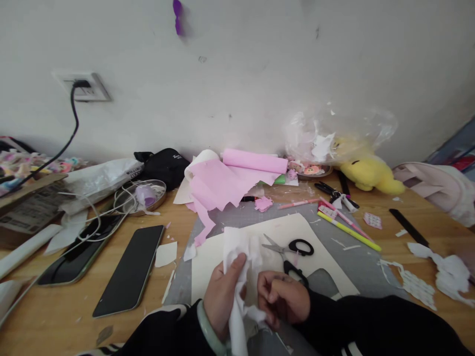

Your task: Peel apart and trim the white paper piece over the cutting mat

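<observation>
My left hand (222, 291) grips a crumpled white tissue (235, 242), its thumb pressed over the folds. Beside it, my right hand (284, 299) is closed with curled fingers, its fingertips at the tissue's loose edge; whatever they pinch is hidden. Under both hands lies a cream sheet of paper (211, 267) on a grey mat (241, 217). Black-handled scissors (278, 247) rest on that sheet with their blades parted, just beyond my right hand. A dark grey rounded shape (322, 282) shows near my right wrist.
Pink paper (222, 180) and a pink roll (256, 160) lie against the wall. Phones (129, 269) and a cable-filled metal bowl (159, 190) stand left. Rightward are a yellow pen (349, 230), pliers (328, 190), a yellow plush toy (371, 173) and white scraps (451, 272).
</observation>
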`<control>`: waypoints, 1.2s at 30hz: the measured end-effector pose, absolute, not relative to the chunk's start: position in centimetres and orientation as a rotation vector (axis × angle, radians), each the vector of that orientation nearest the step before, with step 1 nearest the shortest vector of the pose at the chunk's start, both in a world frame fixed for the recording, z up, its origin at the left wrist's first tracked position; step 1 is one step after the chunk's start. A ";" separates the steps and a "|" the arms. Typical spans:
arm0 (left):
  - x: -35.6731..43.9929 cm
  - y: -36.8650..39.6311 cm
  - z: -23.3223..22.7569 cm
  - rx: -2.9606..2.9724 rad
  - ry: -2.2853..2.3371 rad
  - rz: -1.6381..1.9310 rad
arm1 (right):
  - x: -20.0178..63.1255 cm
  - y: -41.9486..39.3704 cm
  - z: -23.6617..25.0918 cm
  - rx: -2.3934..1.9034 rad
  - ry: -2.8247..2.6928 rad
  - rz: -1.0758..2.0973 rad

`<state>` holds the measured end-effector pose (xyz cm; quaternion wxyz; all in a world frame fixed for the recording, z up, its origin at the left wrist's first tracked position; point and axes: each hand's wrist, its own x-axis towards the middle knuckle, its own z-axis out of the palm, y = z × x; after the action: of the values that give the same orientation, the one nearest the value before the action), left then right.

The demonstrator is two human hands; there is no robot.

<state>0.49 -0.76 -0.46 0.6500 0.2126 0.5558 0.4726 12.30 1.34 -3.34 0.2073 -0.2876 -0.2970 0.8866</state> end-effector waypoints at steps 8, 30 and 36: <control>0.6 -0.9 -0.6 0.701 1.164 1.025 | 12.1 1.2 -3.3 -0.915 -0.836 2.347; 0.3 -0.3 -0.7 0.450 1.141 1.084 | 12.1 1.3 -3.6 -0.818 -0.842 2.421; 0.4 -0.6 -0.6 0.577 1.173 1.013 | 12.8 0.9 -2.7 -0.601 -0.925 2.460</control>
<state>0.41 -0.63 -0.64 0.6771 0.2567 0.5219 0.4509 12.80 0.88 -2.71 0.2209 -0.2173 -0.3347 0.8899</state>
